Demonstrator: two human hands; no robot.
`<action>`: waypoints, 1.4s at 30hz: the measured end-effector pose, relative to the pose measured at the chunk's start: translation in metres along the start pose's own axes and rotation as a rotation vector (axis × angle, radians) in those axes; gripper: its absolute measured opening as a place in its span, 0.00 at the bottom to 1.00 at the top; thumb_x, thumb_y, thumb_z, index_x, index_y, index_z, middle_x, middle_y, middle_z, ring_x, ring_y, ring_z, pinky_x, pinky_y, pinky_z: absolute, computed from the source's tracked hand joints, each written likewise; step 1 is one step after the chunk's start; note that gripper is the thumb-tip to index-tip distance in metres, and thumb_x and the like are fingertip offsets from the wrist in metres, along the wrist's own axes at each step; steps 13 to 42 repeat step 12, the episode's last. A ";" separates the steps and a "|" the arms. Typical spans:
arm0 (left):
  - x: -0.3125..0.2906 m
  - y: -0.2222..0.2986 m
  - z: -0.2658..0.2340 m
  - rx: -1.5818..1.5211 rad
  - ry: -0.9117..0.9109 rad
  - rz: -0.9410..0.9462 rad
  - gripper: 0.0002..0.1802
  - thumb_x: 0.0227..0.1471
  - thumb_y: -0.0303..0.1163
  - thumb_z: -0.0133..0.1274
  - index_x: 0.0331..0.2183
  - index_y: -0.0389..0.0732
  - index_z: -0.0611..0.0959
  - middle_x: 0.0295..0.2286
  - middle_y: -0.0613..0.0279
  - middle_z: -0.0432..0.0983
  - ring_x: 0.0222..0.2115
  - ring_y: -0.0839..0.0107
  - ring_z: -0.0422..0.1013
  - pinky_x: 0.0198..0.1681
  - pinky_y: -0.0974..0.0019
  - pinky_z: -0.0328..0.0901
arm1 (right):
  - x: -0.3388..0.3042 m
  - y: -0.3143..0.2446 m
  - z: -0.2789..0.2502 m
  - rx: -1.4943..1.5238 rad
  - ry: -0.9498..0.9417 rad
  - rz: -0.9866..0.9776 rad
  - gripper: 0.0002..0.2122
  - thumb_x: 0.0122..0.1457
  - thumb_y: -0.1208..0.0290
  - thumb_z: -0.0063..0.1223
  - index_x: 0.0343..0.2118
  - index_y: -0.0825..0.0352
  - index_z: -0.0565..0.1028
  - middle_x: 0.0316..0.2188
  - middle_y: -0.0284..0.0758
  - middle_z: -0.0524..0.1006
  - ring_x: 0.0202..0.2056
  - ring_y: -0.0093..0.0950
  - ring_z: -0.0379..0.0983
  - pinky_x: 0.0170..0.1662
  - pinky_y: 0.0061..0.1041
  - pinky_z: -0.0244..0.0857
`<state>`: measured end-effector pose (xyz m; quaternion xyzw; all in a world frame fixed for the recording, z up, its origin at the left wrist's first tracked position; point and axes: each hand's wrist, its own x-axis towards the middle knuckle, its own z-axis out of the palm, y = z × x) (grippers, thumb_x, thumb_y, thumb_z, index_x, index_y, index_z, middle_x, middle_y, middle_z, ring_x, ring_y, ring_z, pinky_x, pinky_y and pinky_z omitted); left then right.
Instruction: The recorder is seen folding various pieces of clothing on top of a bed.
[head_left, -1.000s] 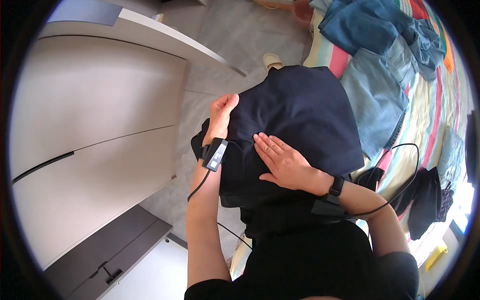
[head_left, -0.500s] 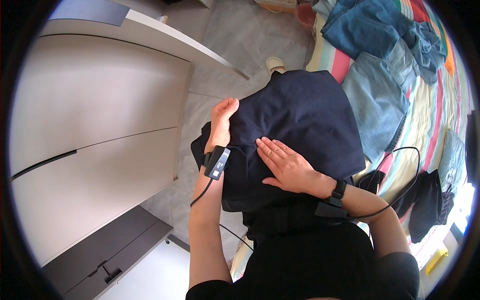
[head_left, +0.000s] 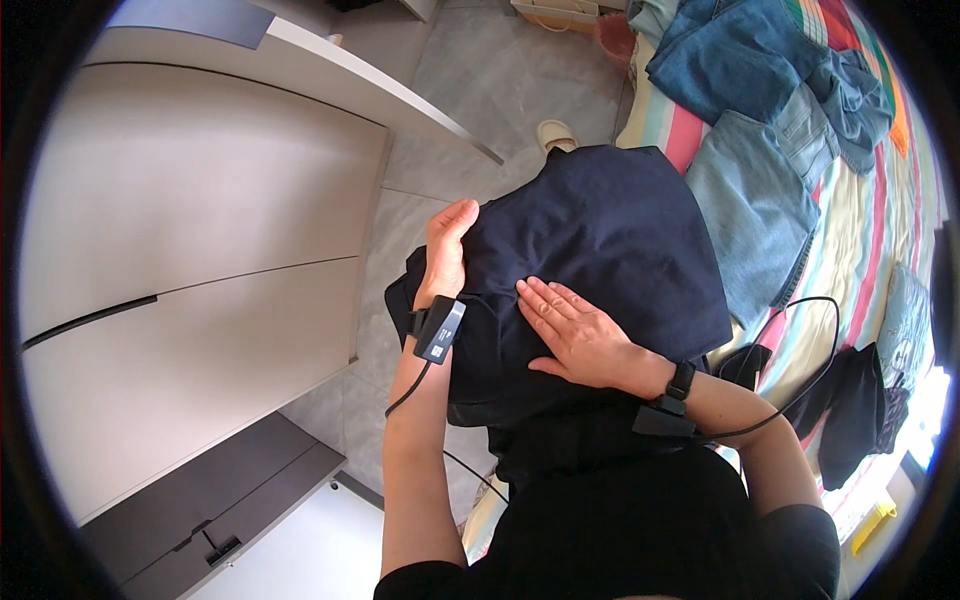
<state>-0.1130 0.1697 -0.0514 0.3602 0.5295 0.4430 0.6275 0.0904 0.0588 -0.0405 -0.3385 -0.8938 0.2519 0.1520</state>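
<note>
A dark navy garment [head_left: 620, 240], folded over into a broad bundle, lies in front of my body. My left hand [head_left: 448, 245] is at its left edge, thumb on the near side and the other fingers mostly hidden, closed on the cloth. Flat on the middle of the garment rests my right hand [head_left: 575, 335], its fingers stretched out and pointing up and left. Small wrinkles run across the fabric by its fingertips. The kind of garment cannot be made out. Each wrist wears a black strap with a small cabled device.
To the right is a bed with a striped cover [head_left: 860, 240], bearing blue jeans [head_left: 750, 185] and dark clothing [head_left: 850, 410]. A pale cabinet [head_left: 220, 190] with a black handle stands at left. Grey tiled floor [head_left: 480, 80] and a light slipper [head_left: 556, 135] show beyond the garment.
Both hands and the garment keep nearly the same pose. The whole view has shifted very slightly.
</note>
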 end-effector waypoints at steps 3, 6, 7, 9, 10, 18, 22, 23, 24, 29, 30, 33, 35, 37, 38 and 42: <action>-0.001 0.002 0.002 0.017 0.024 0.002 0.10 0.52 0.34 0.53 0.22 0.40 0.77 0.22 0.78 0.66 0.25 0.86 0.59 0.32 0.79 0.55 | 0.000 0.000 0.001 0.001 -0.002 0.001 0.34 0.55 0.50 0.44 0.54 0.77 0.59 0.59 0.46 0.53 0.62 0.35 0.46 0.63 0.31 0.39; 0.000 0.001 0.003 0.053 0.026 0.020 0.11 0.52 0.35 0.53 0.22 0.40 0.77 0.22 0.79 0.65 0.25 0.87 0.59 0.32 0.78 0.55 | 0.000 0.000 0.001 0.001 0.003 0.000 0.34 0.54 0.50 0.44 0.54 0.77 0.59 0.59 0.46 0.53 0.62 0.35 0.46 0.63 0.32 0.39; 0.000 0.000 0.004 0.072 0.036 0.032 0.12 0.53 0.36 0.52 0.23 0.40 0.77 0.22 0.79 0.65 0.25 0.87 0.58 0.32 0.78 0.54 | 0.000 0.000 0.001 0.000 0.003 -0.001 0.34 0.54 0.50 0.44 0.54 0.77 0.59 0.59 0.46 0.53 0.62 0.35 0.46 0.63 0.32 0.39; 0.000 0.000 0.004 0.089 0.045 0.043 0.12 0.53 0.37 0.52 0.23 0.40 0.77 0.22 0.79 0.65 0.25 0.87 0.58 0.32 0.78 0.54 | 0.000 0.000 0.000 0.013 0.009 -0.003 0.34 0.54 0.50 0.44 0.54 0.78 0.58 0.59 0.45 0.53 0.62 0.35 0.46 0.63 0.32 0.39; 0.000 0.000 0.004 0.121 0.034 0.044 0.13 0.53 0.38 0.52 0.23 0.39 0.77 0.22 0.79 0.65 0.26 0.87 0.58 0.32 0.78 0.54 | 0.000 0.001 0.000 0.013 0.008 -0.002 0.34 0.54 0.50 0.44 0.54 0.78 0.58 0.59 0.45 0.53 0.62 0.35 0.46 0.63 0.32 0.39; 0.002 0.001 0.002 0.141 0.023 0.010 0.13 0.53 0.38 0.53 0.26 0.38 0.78 0.23 0.78 0.65 0.27 0.87 0.58 0.33 0.78 0.54 | 0.000 0.001 -0.002 0.030 0.003 -0.010 0.34 0.53 0.51 0.47 0.54 0.77 0.58 0.59 0.45 0.54 0.62 0.37 0.46 0.63 0.32 0.39; 0.002 0.001 0.002 0.141 0.023 0.010 0.13 0.53 0.38 0.53 0.26 0.38 0.78 0.23 0.78 0.65 0.27 0.87 0.58 0.33 0.78 0.54 | 0.000 0.001 -0.002 0.030 0.003 -0.010 0.34 0.53 0.51 0.47 0.54 0.77 0.58 0.59 0.45 0.54 0.62 0.37 0.46 0.63 0.32 0.39; 0.002 0.001 0.002 0.141 0.023 0.010 0.13 0.53 0.38 0.53 0.26 0.38 0.78 0.23 0.78 0.65 0.27 0.87 0.58 0.33 0.78 0.54 | 0.000 0.001 -0.002 0.030 0.003 -0.010 0.34 0.53 0.51 0.47 0.54 0.77 0.58 0.59 0.45 0.54 0.62 0.37 0.46 0.63 0.32 0.39; 0.002 0.001 0.002 0.141 0.023 0.010 0.13 0.53 0.38 0.53 0.26 0.38 0.78 0.23 0.78 0.65 0.27 0.87 0.58 0.33 0.78 0.54 | 0.000 0.001 -0.002 0.030 0.003 -0.010 0.34 0.53 0.51 0.47 0.54 0.77 0.58 0.59 0.45 0.54 0.62 0.37 0.46 0.63 0.32 0.39; 0.002 0.001 0.002 0.141 0.023 0.010 0.13 0.53 0.38 0.53 0.26 0.38 0.78 0.23 0.78 0.65 0.27 0.87 0.58 0.33 0.78 0.54 | 0.000 0.001 -0.002 0.030 0.003 -0.010 0.34 0.53 0.51 0.47 0.54 0.77 0.58 0.59 0.45 0.54 0.62 0.37 0.46 0.63 0.32 0.39; 0.002 0.001 0.002 0.141 0.023 0.010 0.13 0.53 0.38 0.53 0.26 0.38 0.78 0.23 0.78 0.65 0.27 0.87 0.58 0.33 0.78 0.54 | 0.000 0.001 -0.002 0.030 0.003 -0.010 0.34 0.53 0.51 0.47 0.54 0.77 0.58 0.59 0.45 0.54 0.62 0.37 0.46 0.63 0.32 0.39; 0.002 0.001 0.002 0.141 0.023 0.010 0.13 0.53 0.38 0.53 0.26 0.38 0.78 0.23 0.78 0.65 0.27 0.87 0.58 0.33 0.78 0.54 | 0.000 0.001 -0.002 0.030 0.003 -0.010 0.34 0.53 0.51 0.47 0.54 0.77 0.58 0.59 0.45 0.54 0.62 0.37 0.46 0.63 0.32 0.39; 0.002 0.001 0.002 0.141 0.023 0.010 0.13 0.53 0.38 0.53 0.26 0.38 0.78 0.23 0.78 0.65 0.27 0.87 0.58 0.33 0.78 0.54 | 0.000 0.001 -0.002 0.030 0.003 -0.010 0.34 0.53 0.51 0.47 0.54 0.77 0.58 0.59 0.45 0.54 0.62 0.37 0.46 0.63 0.32 0.39; 0.002 0.001 0.002 0.141 0.023 0.010 0.13 0.53 0.38 0.53 0.26 0.38 0.78 0.23 0.78 0.65 0.27 0.87 0.58 0.33 0.78 0.54 | 0.000 0.001 -0.002 0.030 0.003 -0.010 0.34 0.53 0.51 0.47 0.54 0.77 0.58 0.59 0.45 0.54 0.62 0.37 0.46 0.63 0.32 0.39; 0.002 0.001 0.002 0.141 0.023 0.010 0.13 0.53 0.38 0.53 0.26 0.38 0.78 0.23 0.78 0.65 0.27 0.87 0.58 0.33 0.78 0.54 | 0.000 0.001 -0.002 0.030 0.003 -0.010 0.34 0.53 0.51 0.47 0.54 0.77 0.58 0.59 0.45 0.54 0.62 0.37 0.46 0.63 0.32 0.39; 0.002 0.001 0.002 0.141 0.023 0.010 0.13 0.53 0.38 0.53 0.26 0.38 0.78 0.23 0.78 0.65 0.27 0.87 0.58 0.33 0.78 0.54 | 0.000 0.001 -0.002 0.030 0.003 -0.010 0.34 0.53 0.51 0.47 0.54 0.77 0.58 0.59 0.45 0.54 0.62 0.37 0.46 0.63 0.32 0.39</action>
